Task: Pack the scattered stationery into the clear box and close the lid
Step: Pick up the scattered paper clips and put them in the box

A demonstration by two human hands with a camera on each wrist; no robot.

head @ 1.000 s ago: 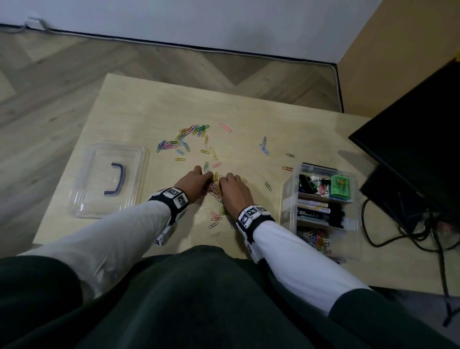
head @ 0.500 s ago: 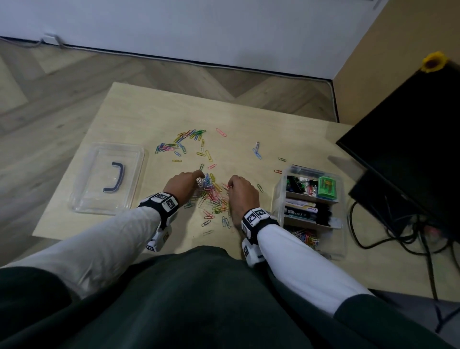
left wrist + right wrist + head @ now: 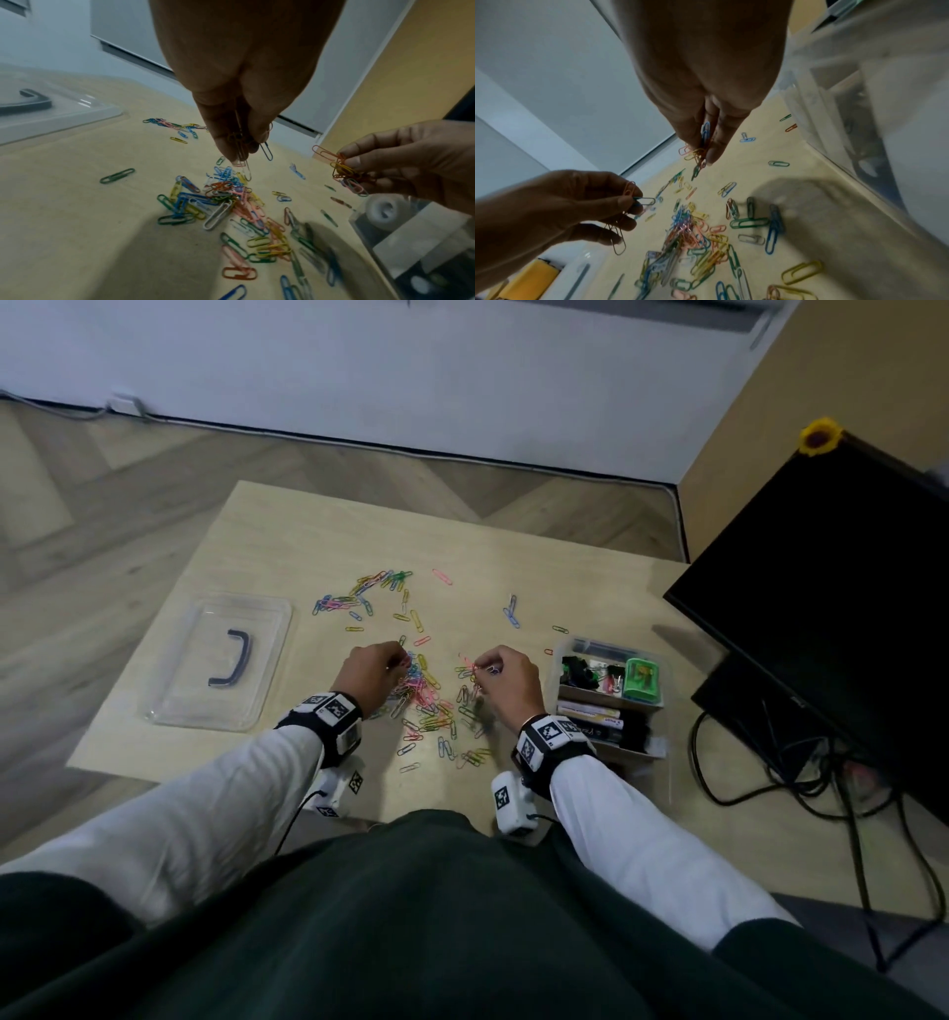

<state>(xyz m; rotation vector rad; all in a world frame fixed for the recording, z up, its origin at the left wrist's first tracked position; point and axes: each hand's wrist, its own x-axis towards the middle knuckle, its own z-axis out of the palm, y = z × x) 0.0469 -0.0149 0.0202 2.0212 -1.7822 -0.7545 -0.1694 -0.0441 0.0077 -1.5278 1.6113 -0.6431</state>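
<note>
Both hands are lifted a little off the bench (image 3: 287, 526), each pinching a small bunch of paper clips. The left hand (image 3: 371, 671) has a few clips dangling from thumb and fingertips; the right hand (image 3: 506, 677) nips an orange, yellow and green tangle. Below and between them lies the main heap of clips (image 3: 426, 695), with a looser scatter (image 3: 364, 598) out at about eleven o'clock from it and a few strays toward one o'clock.

The clear box (image 3: 608, 695) stands open at three o'clock from the heap, just beside the right hand, already holding binder clips, a green item and some flat packs. In the head view I think its near compartment holds clips too, though it is too blurred to be sure. The lid (image 3: 221, 660), with its dark handle, lies flat well off at nine o'clock.

To my eye the step is ferrying clips to the box. Pinching a few at a time looks slow and clips hang loose, so they may drop on the way. Better, I'd say, to sweep the heap together with the edge of one hand, scoop it into a cupped palm, and carry it low over the box wall before letting go. The left hand's bunch has the longer trip; passing it across or dropping it back onto the heap might save a reach.
</note>
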